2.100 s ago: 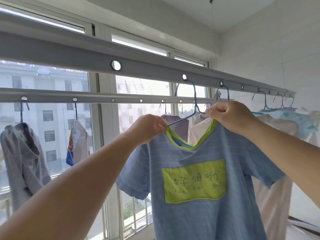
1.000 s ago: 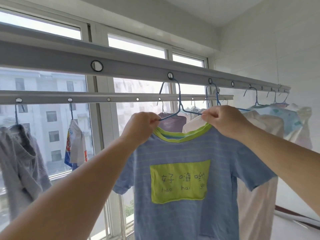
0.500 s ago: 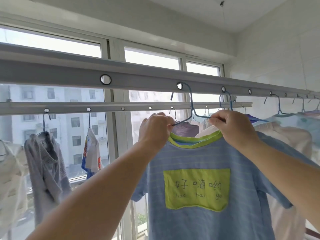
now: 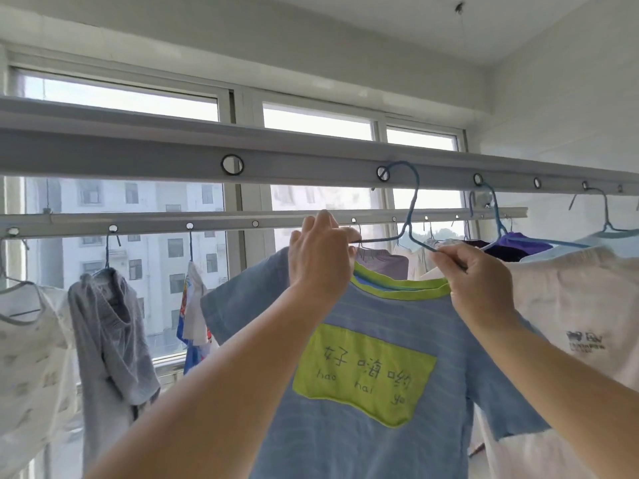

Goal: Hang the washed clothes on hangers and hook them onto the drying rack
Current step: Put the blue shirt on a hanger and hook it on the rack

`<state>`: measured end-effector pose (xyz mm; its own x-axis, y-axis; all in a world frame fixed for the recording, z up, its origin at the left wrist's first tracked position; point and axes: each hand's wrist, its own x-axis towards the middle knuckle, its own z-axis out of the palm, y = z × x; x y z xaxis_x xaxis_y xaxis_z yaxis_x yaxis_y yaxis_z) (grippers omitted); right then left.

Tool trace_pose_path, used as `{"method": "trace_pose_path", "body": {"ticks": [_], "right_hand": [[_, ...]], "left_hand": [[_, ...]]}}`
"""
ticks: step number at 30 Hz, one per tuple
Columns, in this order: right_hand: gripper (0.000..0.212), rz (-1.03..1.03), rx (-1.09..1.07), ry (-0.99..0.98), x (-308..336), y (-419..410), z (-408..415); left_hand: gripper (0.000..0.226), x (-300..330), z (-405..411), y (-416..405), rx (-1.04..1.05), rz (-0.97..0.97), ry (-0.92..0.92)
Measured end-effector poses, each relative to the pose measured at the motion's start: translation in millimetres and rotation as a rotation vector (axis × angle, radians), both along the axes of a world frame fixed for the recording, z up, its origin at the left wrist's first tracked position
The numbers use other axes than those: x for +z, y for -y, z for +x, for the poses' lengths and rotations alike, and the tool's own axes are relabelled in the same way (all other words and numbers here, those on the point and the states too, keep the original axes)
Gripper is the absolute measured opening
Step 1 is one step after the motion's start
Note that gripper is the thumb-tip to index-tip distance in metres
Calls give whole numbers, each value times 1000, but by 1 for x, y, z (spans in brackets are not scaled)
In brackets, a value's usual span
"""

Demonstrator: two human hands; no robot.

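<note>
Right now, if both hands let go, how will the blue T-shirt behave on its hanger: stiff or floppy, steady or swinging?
Probably floppy: the blue T-shirt drapes and its sleeve folds softly. It likely swings a little, since the thin wire hanger hangs by one hook in a hole of the rail. It may slide sideways, as the left hand and right hand pinch hanger and collar.

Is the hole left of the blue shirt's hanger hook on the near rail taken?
No, that hole on the near rail holds no hook, while the blue hanger sits at the next hole to its right.
</note>
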<state>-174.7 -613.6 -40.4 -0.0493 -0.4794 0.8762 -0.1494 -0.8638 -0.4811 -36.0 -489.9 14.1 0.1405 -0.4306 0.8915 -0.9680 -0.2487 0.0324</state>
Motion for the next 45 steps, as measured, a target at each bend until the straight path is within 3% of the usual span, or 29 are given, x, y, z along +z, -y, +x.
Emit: {"method": "trace_pose_path", "body": {"ticks": [12,17,21,30,35,39,45], "right_hand": [[15,9,70,164,5,-9,-7],[9,33,194,112,0,-23,-5],[7,-11,292,54,-4,-50,13],[8,24,581,-56,-4,-123,78],[14,116,803,-170,-4,-166,114],[20,197,963,-238,2,-201,136],[35,224,1035,-302,16,-246,161]], "left_hand": [[43,-6,-16,3,-46,-6,74],[47,-27,-9,-3,-35,-72,55],[66,-60,11,-13,117,-118,53],[65,-70,46,-89,297,-190,-112],[59,-72,65,-137,355,-221,-302],[55,-64,82,-170,323,-240,-478],[50,-50,108,-215,267,-279,-583]]}}
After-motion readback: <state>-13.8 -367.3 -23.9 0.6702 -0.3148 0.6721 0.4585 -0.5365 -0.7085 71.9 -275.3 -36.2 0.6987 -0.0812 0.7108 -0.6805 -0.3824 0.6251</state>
